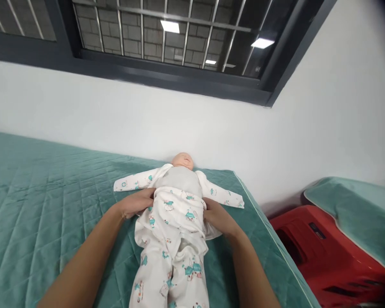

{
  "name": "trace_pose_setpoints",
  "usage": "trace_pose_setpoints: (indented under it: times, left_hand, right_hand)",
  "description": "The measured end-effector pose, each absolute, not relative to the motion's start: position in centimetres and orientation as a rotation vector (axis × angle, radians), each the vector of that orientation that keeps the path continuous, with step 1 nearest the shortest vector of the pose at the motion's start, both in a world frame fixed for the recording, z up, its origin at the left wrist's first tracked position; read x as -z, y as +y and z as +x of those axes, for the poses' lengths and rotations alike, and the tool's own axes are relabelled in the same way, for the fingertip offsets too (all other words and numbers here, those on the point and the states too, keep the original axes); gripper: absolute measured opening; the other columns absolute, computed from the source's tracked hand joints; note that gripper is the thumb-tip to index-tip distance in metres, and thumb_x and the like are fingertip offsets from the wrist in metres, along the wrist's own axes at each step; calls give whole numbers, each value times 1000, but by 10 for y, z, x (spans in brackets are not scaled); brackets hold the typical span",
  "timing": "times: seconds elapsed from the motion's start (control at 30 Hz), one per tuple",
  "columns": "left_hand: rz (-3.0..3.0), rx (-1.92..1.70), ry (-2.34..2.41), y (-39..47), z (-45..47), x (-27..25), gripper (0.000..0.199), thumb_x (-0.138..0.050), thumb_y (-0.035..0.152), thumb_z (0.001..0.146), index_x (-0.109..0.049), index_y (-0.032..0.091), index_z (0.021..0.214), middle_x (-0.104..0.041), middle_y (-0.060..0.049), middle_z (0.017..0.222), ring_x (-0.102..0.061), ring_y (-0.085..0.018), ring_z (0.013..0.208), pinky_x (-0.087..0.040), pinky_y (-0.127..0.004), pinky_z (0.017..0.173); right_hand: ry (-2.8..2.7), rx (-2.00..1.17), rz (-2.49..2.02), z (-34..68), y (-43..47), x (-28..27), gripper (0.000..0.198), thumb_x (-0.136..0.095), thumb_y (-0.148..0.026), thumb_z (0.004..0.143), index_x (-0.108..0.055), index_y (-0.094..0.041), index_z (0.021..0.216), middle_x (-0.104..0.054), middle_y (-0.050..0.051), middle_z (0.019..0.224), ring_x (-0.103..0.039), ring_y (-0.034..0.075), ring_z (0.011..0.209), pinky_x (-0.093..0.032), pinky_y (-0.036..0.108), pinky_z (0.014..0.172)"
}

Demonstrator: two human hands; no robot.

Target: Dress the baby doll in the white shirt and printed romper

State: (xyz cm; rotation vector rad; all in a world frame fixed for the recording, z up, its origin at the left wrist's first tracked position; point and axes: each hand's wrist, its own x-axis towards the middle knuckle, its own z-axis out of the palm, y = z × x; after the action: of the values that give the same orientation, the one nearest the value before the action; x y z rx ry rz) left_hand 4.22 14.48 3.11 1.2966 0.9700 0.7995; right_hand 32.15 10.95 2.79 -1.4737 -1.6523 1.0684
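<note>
A baby doll (182, 161) lies on its back on a green quilted cover, its head close to the wall. Its white printed top has both sleeves spread out, and a plain pale chest (179, 179) shows between them. White printed pants (170, 248) cover its legs and reach up over the belly. At the left side of the waist, my left hand (139, 201) is closed on the pants' upper edge, fingertips partly hidden by cloth. My right hand (218, 216) grips the same edge on the opposite side, with its fingers mostly hidden. Both sleeve ends look flat.
The quilted cover (51, 214) extends far to the left. Beyond its right edge stands a red plastic object (333, 252), partly draped with green cloth (365, 214). A white wall (115, 115) and a dark-framed barred window (167, 72) rise behind the doll.
</note>
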Motion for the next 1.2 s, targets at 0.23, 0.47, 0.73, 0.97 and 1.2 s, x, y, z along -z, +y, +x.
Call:
trace_pose_setpoints:
  times: [0.23, 0.47, 0.73, 0.97, 1.2]
  left_hand:
    - [1092, -753, 940, 152, 48, -21, 43, -64, 12, 56, -71, 17, 98, -76, -7, 87, -69, -28, 88, -53, -34, 71]
    - [1010, -783, 849, 155, 51, -10, 27, -70, 15, 57, -72, 16, 85, -75, -7, 79, -70, -26, 80, -53, -33, 70]
    - [1037, -779, 828, 153, 48, -11, 29, -63, 11, 58, -71, 17, 85, -76, -6, 90, -69, -25, 88, -52, -34, 80]
    - [1406, -839, 956, 148, 55, -22, 23, -55, 19, 65, -73, 16, 79, -76, -5, 87, -65, -28, 94, -48, -39, 91]
    - [1515, -732, 1108, 148, 43, -26, 17, -55, 28, 65, -67, 15, 66, -71, -4, 76, -62, -24, 75, -48, -30, 64]
  right_hand:
    - [-1405, -1292, -1278, 322, 108, -26, 28, -59, -23, 66, -72, -18, 90, -69, 0, 71, -62, 21, 74, -49, 33, 70]
    - [-1321, -1395, -1232, 325, 115, -8, 23, -65, -27, 69, -72, -18, 89, -67, -1, 69, -58, 17, 65, -48, 31, 66]
    - [-1371, -1429, -1141, 325, 113, -9, 29, -69, -33, 76, -72, -19, 101, -72, 2, 82, -63, 21, 77, -50, 36, 76]
    - [-1470, -1431, -1111, 323, 114, -11, 30, -67, -27, 77, -70, -21, 106, -73, 2, 91, -64, 24, 86, -50, 37, 79]
    - [-1510, -1353, -1182, 332, 116, -5, 16, -61, -25, 76, -70, -19, 87, -69, 1, 79, -60, 20, 76, -47, 33, 72]
